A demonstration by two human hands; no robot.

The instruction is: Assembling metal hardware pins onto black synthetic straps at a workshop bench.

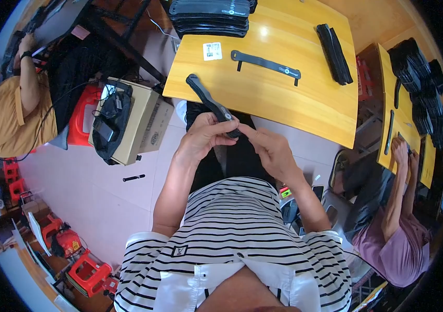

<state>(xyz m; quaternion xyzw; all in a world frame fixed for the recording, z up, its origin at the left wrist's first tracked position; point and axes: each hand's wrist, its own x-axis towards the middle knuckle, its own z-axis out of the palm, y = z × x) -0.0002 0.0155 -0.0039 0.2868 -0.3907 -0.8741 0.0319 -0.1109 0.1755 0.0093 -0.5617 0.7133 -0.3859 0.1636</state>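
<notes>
- Clock read from the gap between both hands, 12 toward the top of the view.
- 1 black strap [212,103]: near end between the hands, far end toward 11 o'clock, overlapping the table [304,109] in this view; contact with the tabletop, cannot tell.
- Left hand [207,134]: closed, thumb and fingers pinched around the black strap near its lower end.
- Right hand [268,148]: fingers narrow, tips at the same lower end; grip or mere touch, cannot tell.
- At 1 o'clock, flat on the table: 1 lying strap [265,64].
- Between 11 and 12 o'clock: 1 white label [212,51]; beyond, 1 stack of straps [208,26].
- At 2 o'clock: 1 strap bundle [334,54].
- At 8 o'clock, on the floor [112,195]: 1 short black strip [134,178].
- Possible fault: drop to the floor; likely cause, a loosened left pinch with most of the length outside the fingers.
- Possible fault: twisted or misaligned near end; likely cause, 2 hands crowding 1 short stretch.
- Possible fault: lying strap knocked askew; likely cause, a wide swing of the far end toward 1 o'clock.
</notes>
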